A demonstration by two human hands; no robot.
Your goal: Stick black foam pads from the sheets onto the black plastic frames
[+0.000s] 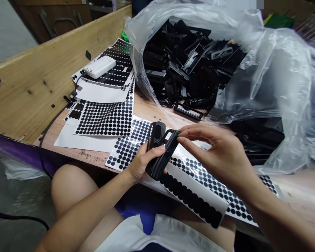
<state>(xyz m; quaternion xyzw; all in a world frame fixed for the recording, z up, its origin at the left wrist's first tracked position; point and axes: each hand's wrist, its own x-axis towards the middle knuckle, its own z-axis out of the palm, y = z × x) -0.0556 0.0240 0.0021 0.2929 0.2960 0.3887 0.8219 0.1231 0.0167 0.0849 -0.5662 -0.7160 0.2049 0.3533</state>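
Observation:
My left hand (143,161) is closed around a black plastic part (157,167) with a carbon-fibre pattern and an opening near its upper end. A second black patterned piece (157,132) stands up beside it in the same hand; whether the two are joined I cannot tell. With thumb and fingertips, my right hand (217,147) pinches the upper right end of the black plastic part. Below the hands, a white strip with overlapping black round stickers (193,197) slants over the table edge. Sheets of black dot stickers (204,175) lie under the hands.
A large clear plastic bag (286,80) full of black plastic parts (186,66) stands open at the back. More sticker sheets (105,117) lie on the left, with a white power bank (101,66) and its cable on them. A wooden board (55,66) borders the table's left side.

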